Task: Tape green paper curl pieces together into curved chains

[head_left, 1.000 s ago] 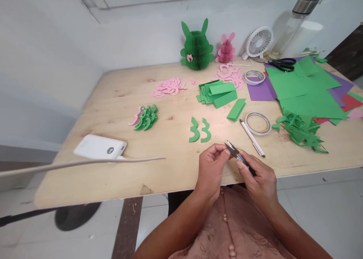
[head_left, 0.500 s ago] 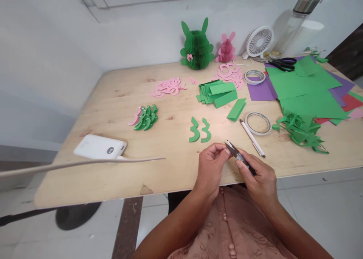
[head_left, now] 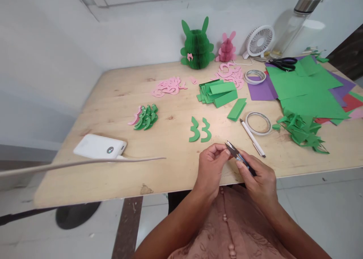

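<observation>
My right hand (head_left: 261, 179) is wrapped round a pair of black thread snips (head_left: 240, 157), blades pointing up and left. Against the blades, my left hand (head_left: 211, 164) is closed in a pinch; whatever lies between its fingers is hidden. Two wavy green paper cutouts (head_left: 194, 129) lie side by side just beyond the left hand. Farther left sits a small pile of similar green cutouts (head_left: 147, 117), with pink ones (head_left: 135, 117) at its left edge. A folded green paper strip (head_left: 236, 109) rests near a stack of folded green strips (head_left: 218, 92).
A white pen (head_left: 252, 138) and a tape roll (head_left: 258, 123) lie right of my hands. Green scraps (head_left: 303, 128), coloured sheets (head_left: 312, 85) and black scissors (head_left: 283, 64) fill the right side. Two honeycomb paper rabbits (head_left: 197, 49) stand at the wall. A white power bank (head_left: 99, 146) lies left.
</observation>
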Action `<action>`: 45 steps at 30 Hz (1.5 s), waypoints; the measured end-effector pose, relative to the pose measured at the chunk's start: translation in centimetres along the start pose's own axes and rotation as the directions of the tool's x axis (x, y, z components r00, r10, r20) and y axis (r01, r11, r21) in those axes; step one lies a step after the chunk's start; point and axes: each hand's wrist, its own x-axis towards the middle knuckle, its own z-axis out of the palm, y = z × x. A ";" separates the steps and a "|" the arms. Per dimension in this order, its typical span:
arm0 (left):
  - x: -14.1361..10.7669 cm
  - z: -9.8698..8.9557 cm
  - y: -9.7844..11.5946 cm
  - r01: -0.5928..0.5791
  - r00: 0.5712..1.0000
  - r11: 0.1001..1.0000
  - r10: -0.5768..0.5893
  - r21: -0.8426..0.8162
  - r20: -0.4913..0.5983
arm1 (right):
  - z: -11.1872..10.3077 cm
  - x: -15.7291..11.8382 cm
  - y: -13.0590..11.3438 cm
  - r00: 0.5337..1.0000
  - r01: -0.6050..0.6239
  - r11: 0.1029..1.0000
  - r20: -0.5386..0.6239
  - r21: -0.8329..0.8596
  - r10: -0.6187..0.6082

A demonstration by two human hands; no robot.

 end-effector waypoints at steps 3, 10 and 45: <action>-0.1 -0.1 0.0 0.006 1.000 1.000 -0.006 0.003 -0.002 | 0.0 0.0 0.0 1.000 -0.011 1.000 0.003 0.004 0.011; -0.2 -0.1 0.0 0.007 1.000 1.000 -0.007 0.008 0.009 | 0.0 -0.2 -0.1 0.999 -0.045 0.999 -0.006 0.016 0.045; -0.5 0.0 -0.2 0.042 0.999 0.999 -0.041 -0.035 0.005 | -0.6 -0.3 0.7 0.999 -0.039 0.999 -0.017 -0.022 0.039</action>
